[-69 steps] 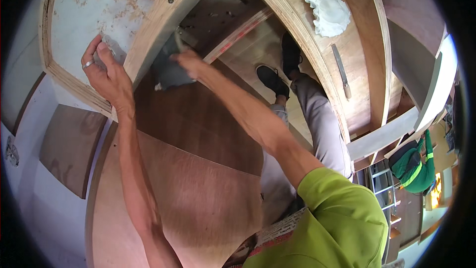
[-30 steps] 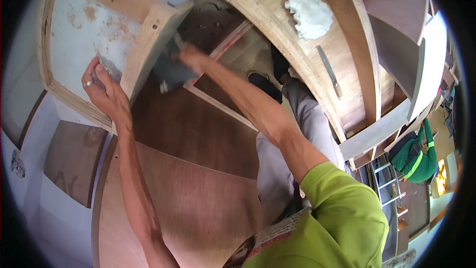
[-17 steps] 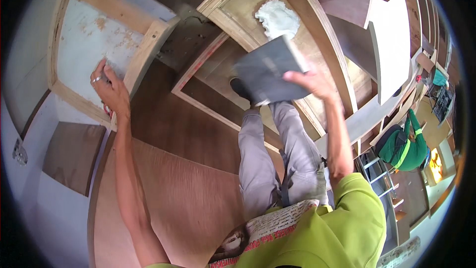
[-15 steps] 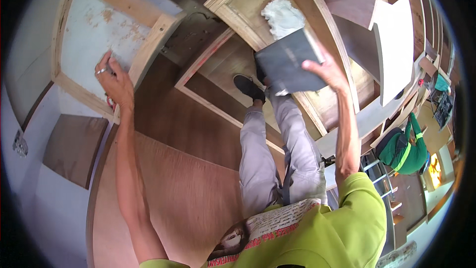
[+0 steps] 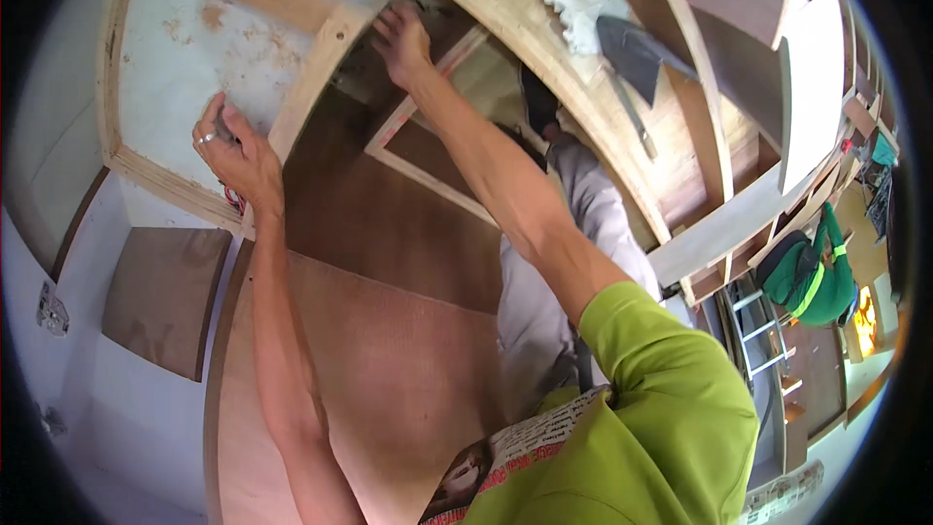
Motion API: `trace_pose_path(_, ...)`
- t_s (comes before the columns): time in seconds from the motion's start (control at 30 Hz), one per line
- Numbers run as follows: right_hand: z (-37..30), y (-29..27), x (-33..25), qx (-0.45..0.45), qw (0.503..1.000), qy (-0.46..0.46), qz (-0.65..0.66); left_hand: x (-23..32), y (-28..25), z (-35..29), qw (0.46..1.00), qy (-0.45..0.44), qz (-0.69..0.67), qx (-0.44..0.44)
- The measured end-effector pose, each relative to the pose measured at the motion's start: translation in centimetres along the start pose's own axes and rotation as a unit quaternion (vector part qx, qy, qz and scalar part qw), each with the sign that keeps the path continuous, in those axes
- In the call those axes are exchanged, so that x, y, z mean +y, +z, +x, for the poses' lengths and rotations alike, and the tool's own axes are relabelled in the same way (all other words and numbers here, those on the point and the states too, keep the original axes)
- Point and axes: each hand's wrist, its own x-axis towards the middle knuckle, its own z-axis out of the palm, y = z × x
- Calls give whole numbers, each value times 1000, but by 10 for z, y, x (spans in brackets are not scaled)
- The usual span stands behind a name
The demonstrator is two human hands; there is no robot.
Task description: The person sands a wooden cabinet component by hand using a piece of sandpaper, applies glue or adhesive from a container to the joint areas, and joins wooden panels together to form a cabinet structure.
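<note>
Beyond the brown panel (image 5: pixel 369 360) sat the wooden frame (image 5: pixel 323 68), your left hand (image 5: pixel 241 163) curled over its corner, grip unclear; your right hand (image 5: pixel 403 44), fingers loosely spread, blurred beside it. Bracing firmly left looked wise.

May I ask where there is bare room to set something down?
The reddish panel between the left forearm and grey trousers is widest, its slope unclear; the stained white board beyond the left hand also has room. The plywood compartment at right is crowded: crumpled white material, a dark grey sheet, a slim tool.
</note>
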Motion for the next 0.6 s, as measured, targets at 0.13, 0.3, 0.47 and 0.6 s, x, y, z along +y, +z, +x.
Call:
trace_pose_path(0.13,12,8,26,-29,999,-12,10,-5,0,-7,1000,-24,-8,6)
trace_pose_path(0.3,-1,-10,56,-27,998,60,22,-4,1,-7,1000,-28,4,-1)
trace_pose_path(0.47,-7,-11,43,-73,997,-19,33,-5,-1,-8,999,-31,18,-10)
trace_pose_path(0.6,7,-18,24,-79,996,-28,24,-2,0,-6,999,-44,3,-18)
